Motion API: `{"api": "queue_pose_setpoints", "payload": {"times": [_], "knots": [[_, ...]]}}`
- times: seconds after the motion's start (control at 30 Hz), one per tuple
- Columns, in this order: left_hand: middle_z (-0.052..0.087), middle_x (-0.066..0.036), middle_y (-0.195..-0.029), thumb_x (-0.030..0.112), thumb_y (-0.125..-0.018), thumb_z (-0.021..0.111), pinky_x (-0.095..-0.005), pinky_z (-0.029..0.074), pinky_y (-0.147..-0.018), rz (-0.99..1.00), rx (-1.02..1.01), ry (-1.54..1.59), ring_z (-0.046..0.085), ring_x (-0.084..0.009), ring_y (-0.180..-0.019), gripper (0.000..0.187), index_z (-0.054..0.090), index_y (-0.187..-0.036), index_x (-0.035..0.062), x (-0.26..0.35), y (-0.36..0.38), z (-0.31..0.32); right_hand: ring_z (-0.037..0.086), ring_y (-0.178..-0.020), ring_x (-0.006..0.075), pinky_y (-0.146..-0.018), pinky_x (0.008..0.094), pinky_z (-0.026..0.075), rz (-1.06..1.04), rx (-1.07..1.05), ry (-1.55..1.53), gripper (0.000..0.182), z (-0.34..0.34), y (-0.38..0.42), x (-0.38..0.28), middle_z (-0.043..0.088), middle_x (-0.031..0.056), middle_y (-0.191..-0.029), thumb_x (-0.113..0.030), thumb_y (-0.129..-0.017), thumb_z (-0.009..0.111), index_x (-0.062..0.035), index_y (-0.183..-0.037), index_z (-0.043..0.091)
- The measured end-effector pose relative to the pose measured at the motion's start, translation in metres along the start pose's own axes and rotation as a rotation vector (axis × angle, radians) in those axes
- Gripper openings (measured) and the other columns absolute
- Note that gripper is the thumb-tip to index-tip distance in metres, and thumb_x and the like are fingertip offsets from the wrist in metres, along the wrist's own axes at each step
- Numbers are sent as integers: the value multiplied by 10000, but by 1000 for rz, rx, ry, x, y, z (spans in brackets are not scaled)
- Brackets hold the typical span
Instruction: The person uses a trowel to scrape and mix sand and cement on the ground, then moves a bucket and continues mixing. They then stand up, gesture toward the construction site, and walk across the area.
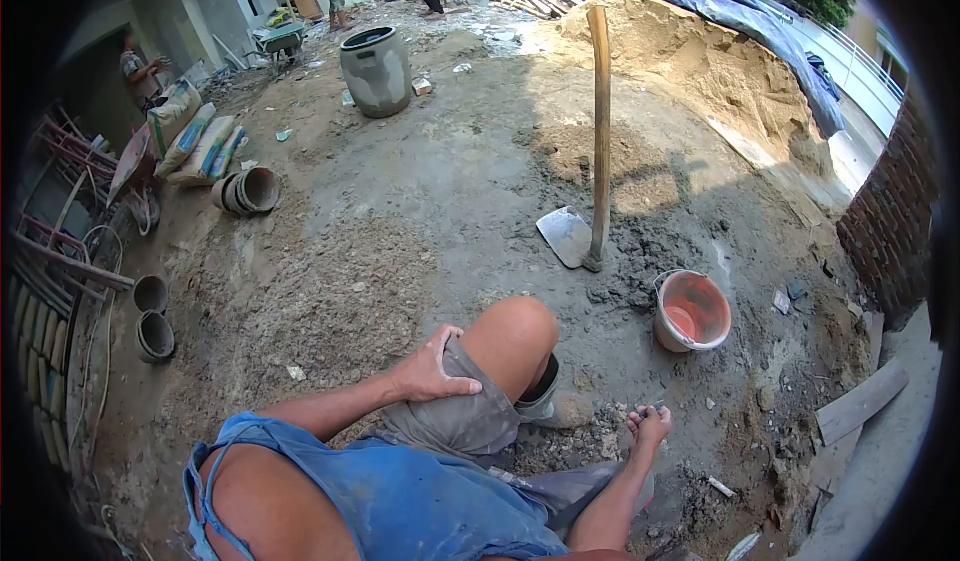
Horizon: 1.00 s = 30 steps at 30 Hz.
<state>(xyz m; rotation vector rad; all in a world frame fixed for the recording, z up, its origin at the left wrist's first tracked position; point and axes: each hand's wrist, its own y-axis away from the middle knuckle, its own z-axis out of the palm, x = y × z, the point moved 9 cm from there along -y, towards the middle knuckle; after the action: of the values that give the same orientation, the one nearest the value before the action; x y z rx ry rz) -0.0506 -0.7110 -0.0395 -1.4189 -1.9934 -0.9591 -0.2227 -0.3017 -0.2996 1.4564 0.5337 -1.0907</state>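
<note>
My left hand (432, 369) rests on the leg of my grey shorts (465, 416), just behind the raised bare knee. Its thumb is spread away from the fingers. Low over the ground to the right, my right hand (650, 424) has its fingers curled together around something small and dark that I cannot make out. Beyond it stands an orange-red bucket (692, 311) with a pale rim, its inside smeared. A hoe leans nearly upright, its wooden handle (601, 111) raised and its metal blade (566, 237) on wet grey mortar (640, 261).
A large grey barrel (376, 76), stacked buckets (248, 191) and cement sacks (205, 146) stand to the left. Sand (700, 51) is heaped behind, partly under a blue tarp (760, 31). A brick wall (890, 201) borders the right. Several people are in the background.
</note>
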Motion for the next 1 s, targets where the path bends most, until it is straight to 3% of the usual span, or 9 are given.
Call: {"api": "queue_pose_setpoints", "payload": {"times": [0.13, 0.27, 0.33, 0.43, 0.5, 0.57, 0.8, 0.9, 1.0], "knots": [[588, -175, -961, 529, -559, 874, -393, 479, -860, -8, 305, -144, 601, -262, -916, 897, 441, -1144, 5, -1, 15, -23, 603, -500, 152, -383, 254, 474, -3, 1, 19, 71, 1, 2, -2, 591, 77, -743, -57, -892, 466, -53, -962, 457], [522, -45, -791, 390, -574, 907, -343, 481, -760, -134, 278, -88, 577, -155, -837, 745, 431, -1038, 54, 5, 22, -41, 603, -501, 150, -386, 251, 473, 8, -5, 18, 76, 1, 3, -4, 594, 75, -743, -60, -892, 466, -56, -967, 464], [472, 12, -654, 369, -591, 906, -287, 462, -706, 18, 365, 167, 477, -86, -630, 723, 447, -1043, 41, -4, 21, -54, 602, -500, 150, -385, 249, 469, 9, 11, 18, 80, -2, 1, -1, 595, 73, -740, -61, -890, 468, -58, -970, 467], [461, 36, -650, 373, -638, 880, -286, 461, -698, 173, 128, 241, 467, -74, -632, 684, 451, -1063, 52, 0, 10, -35, 603, -500, 150, -386, 246, 467, 8, -5, 24, 83, 0, -1, 0, 602, 76, -747, -60, -890, 469, -59, -973, 468], [578, -46, -842, 477, -703, 813, -316, 456, -857, 9, -42, 55, 548, -126, -810, 748, 442, -1187, 46, -27, 10, -8, 605, -502, 151, -385, 246, 466, 10, 1, 33, 84, 3, 1, -3, 606, 79, -751, -58, -891, 467, -58, -974, 467], [567, -178, -1188, 646, -782, 652, -379, 322, -1074, 102, -143, 388, 477, -224, -1236, 872, 411, -1337, 19, -60, -1, 19, 607, -504, 151, -385, 247, 466, 15, 13, 40, 85, 0, 1, -2, 609, 81, -755, -57, -891, 466, -57, -976, 467], [434, -126, -1427, 586, -940, 438, -398, 239, -1130, -409, 63, -554, 363, -232, -1341, 697, 442, -1377, 42, -157, -16, -45, 624, -527, 148, -407, 264, 501, 3, -13, 41, 48, -8, -5, 4, 632, 69, -787, -105, -932, 463, -92, -970, 489], [385, -202, -1460, 561, -955, 424, -381, 266, -1124, -334, 465, 14, 381, -285, -1342, 708, 418, -1385, 0, -179, -26, -73, 619, -518, 148, -406, 262, 498, 2, 0, 20, 48, -11, 3, 5, 624, 64, -779, -105, -931, 463, -93, -971, 487], [380, -107, -1483, 471, -1015, 327, -359, 291, -1118, -217, 13, 381, 355, -232, -1367, 604, 350, -1449, 50, -75, -22, 13, 615, -510, 148, -404, 260, 491, -14, 0, -7, 45, -7, -3, 0, 617, 59, -772, -104, -928, 464, -95, -968, 484]]}}
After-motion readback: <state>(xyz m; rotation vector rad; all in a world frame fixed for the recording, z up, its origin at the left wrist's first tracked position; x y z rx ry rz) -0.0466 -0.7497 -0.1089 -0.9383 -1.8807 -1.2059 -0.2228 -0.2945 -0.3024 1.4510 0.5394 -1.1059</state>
